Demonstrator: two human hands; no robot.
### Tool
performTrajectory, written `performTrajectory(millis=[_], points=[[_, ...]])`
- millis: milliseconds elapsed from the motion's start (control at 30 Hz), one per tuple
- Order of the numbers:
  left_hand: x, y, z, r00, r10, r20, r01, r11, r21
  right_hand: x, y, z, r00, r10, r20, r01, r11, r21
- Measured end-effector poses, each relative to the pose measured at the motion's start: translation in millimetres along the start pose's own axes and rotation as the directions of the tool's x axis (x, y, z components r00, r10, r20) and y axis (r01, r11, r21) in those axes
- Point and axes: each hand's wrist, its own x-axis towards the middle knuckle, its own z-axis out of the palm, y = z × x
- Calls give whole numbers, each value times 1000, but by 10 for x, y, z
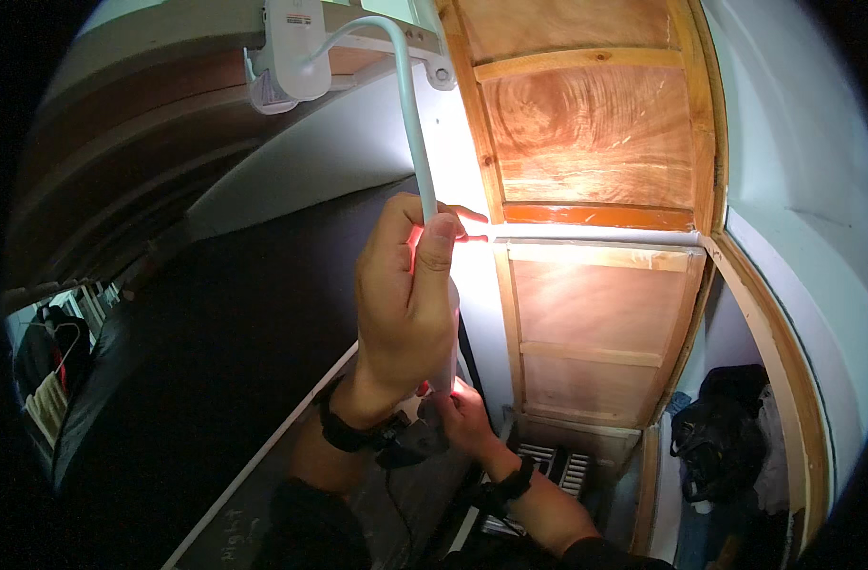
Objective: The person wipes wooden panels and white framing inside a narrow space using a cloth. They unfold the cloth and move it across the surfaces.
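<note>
A white clip lamp is fixed to a beam at the upper left. Its pale bendable neck arches over and down to a lit head. My left hand is wrapped round the lower neck and the top of the head, thumb upward, and light glows red through the fingers. Below it, the fingers of my right hand are closed at the lower end of the lamp head, partly hidden by my left wrist. Both wrists wear black straps. A dark grey device with a thin cable is beside my left wrist.
Framed wooden panels stand brightly lit ahead to the right. A large black surface with a pale edge fills the left. A black bag sits in a recess at the right. Clothes hang far left; a white slatted object lies low.
</note>
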Motion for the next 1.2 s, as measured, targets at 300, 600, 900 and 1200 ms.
performTrajectory(millis=[300,600,900,1200], points=[[-46,-167,-81,991,103,-89,-103,995,-1,264,432,122,987,-128,100,137,986,-95],[-885,-517,72,914,326,-240,-269,932,242,174,251,-263,987,151,49,-150,988,-30],[-1174,-966,1588,981,-194,-1,185,938,-293,316,-505,-1971,711,263,-652,59,902,429],[-1984,-2572,1487,861,-505,-66,470,838,-275,815,-1239,-2477,628,-557,-543,85,743,-664]])
